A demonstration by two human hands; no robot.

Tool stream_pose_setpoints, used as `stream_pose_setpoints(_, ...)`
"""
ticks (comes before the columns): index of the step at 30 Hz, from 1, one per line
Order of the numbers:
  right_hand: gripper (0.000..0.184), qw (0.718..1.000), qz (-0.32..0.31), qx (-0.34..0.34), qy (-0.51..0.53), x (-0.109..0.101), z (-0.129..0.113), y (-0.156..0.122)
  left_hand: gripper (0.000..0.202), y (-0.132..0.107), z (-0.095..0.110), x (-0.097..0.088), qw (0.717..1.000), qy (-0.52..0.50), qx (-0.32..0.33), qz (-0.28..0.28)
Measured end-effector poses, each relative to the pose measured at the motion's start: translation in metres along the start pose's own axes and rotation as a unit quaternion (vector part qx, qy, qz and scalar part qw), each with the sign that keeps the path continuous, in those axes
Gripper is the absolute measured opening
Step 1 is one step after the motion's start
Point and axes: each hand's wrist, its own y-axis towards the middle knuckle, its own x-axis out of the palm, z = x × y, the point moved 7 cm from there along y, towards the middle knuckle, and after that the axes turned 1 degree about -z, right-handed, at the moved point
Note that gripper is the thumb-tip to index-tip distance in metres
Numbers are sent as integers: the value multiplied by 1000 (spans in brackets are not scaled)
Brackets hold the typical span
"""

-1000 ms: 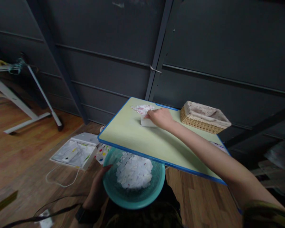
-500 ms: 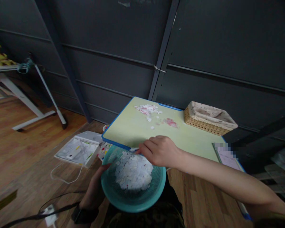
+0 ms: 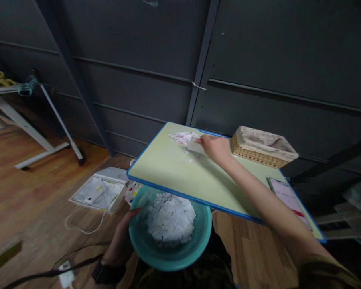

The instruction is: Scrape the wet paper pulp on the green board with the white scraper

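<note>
Left of the table (image 3: 168, 172), on the floor, lies a flat white case (image 3: 98, 192) with a cable trailing from it. Its contents are too small to identify.

My left hand (image 3: 122, 241) is below the table's near-left edge. Its fingers are curled over the rim of the teal basket (image 3: 171, 259), bearing it from the left. The palm and most fingers are hidden behind the basket wall. The basket sits partly under that near edge and is heaped with white paper scraps (image 3: 170, 216).

At the table's far-left corner lies a small heap of scraps (image 3: 182, 137), white with some pink. Touching it on the right is a white card (image 3: 195, 146), its long edge running across the table and facing the heap.

My right hand (image 3: 215, 147) is folded down on the card, pinching it at the end away from the heap. How much card lies under the palm I cannot tell. The heap therefore lies just left of this grip and well apart from the basket, which is at the table's opposite edge. The right hand is the nearer to the heap.

At the table's far-right corner stands a wicker basket (image 3: 263, 146). A phone (image 3: 289, 196) lies on the near-right part, its screen unreadable. My forearm crosses the table's right side.
</note>
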Motion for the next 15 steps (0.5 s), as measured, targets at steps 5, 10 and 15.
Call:
stream_pose_setpoints(5, 48, 996, -84, -6, -18, 24, -4, 25, 12, 1, -2, -4, 1000, 13, -8, 15)
stream_pose_setpoints(10, 49, 994, -100, -37, -26, 16, -10, 16, 8, 2, -3, -3, 1000, 16, -11, 1)
stream_pose_setpoints(15, 50, 993, -108, -47, -30, 4, -1, 7, 7, 3, -5, -3, 1000, 1, -14, 6)
